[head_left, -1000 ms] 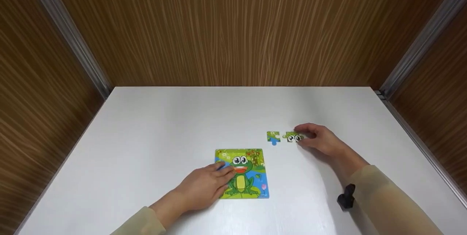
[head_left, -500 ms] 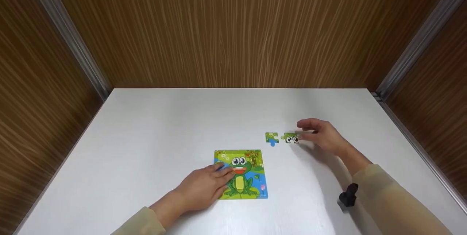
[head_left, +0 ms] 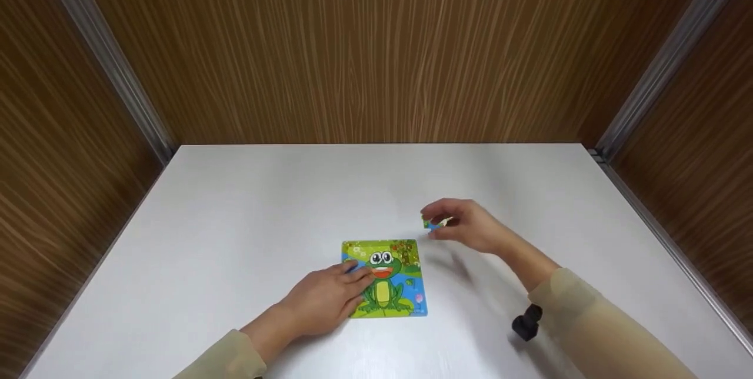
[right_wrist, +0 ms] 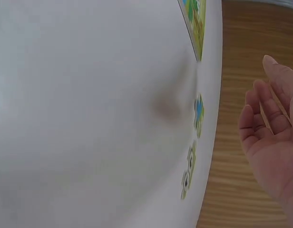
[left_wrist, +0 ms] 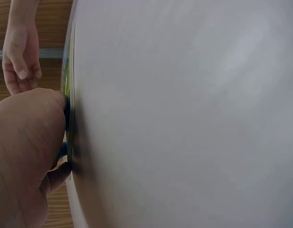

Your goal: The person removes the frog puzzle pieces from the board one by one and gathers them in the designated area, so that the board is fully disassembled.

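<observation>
A square frog puzzle board point(head_left: 406, 285) lies flat on the white table. My left hand point(head_left: 326, 302) rests on its left side with fingers extended; in the left wrist view the board's edge shows beside that hand point(left_wrist: 23, 147). Up and to the right of the board, my right hand point(head_left: 465, 223) hovers with thumb and fingers apart. Beneath it, a green-and-blue jigsaw piece point(head_left: 427, 224) is partly covered in the head view. The right wrist view shows this piece point(right_wrist: 199, 115) on the table, apart from the hand point(right_wrist: 275, 128), and another jigsaw piece with frog eyes point(right_wrist: 188, 172).
The white table point(head_left: 265, 202) is bounded by a wood-grain back panel point(head_left: 376, 49) and side panels, with metal strips at the corners. A small black device point(head_left: 526, 323) sits at the right sleeve.
My right hand has moved left, from the piece with the eyes to above the green-and-blue jigsaw piece. The left hand stays on the board.
</observation>
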Demonstrator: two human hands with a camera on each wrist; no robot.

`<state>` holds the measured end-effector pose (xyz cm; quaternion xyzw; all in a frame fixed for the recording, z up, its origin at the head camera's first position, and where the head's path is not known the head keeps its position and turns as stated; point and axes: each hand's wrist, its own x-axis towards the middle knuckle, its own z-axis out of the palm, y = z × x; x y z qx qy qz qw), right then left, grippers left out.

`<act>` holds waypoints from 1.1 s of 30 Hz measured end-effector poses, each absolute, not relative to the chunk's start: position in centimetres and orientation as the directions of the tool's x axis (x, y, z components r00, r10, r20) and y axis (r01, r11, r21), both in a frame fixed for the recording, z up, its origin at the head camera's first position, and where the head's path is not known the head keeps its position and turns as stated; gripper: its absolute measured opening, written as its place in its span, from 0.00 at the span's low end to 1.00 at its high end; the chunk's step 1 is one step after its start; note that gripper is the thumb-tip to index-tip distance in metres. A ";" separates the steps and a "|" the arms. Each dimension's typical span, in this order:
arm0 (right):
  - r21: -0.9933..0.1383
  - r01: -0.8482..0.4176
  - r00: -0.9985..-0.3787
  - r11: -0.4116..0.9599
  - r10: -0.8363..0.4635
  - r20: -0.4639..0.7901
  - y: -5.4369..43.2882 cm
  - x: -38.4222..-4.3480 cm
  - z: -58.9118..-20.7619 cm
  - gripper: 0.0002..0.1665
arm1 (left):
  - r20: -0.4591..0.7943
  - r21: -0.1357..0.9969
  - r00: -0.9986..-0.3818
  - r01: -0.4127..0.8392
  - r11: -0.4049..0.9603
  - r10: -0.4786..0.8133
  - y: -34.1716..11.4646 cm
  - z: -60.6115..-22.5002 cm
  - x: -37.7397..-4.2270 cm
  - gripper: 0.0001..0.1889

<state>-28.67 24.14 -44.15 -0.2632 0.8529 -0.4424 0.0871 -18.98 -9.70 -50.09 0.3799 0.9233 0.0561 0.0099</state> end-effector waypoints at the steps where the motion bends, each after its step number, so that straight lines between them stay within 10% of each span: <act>1: -0.802 -0.378 -0.837 0.462 -0.541 0.083 23.6 -28.6 -44.4 0.22 | 0.028 0.109 -0.710 0.702 0.704 0.704 -9.7 -50.2 -19.0 0.26; 33: -0.760 -0.428 -0.735 0.489 -0.678 -0.022 19.7 -27.7 -49.1 0.27 | 0.042 0.123 -0.707 0.705 0.698 0.706 -9.8 -50.2 -19.0 0.26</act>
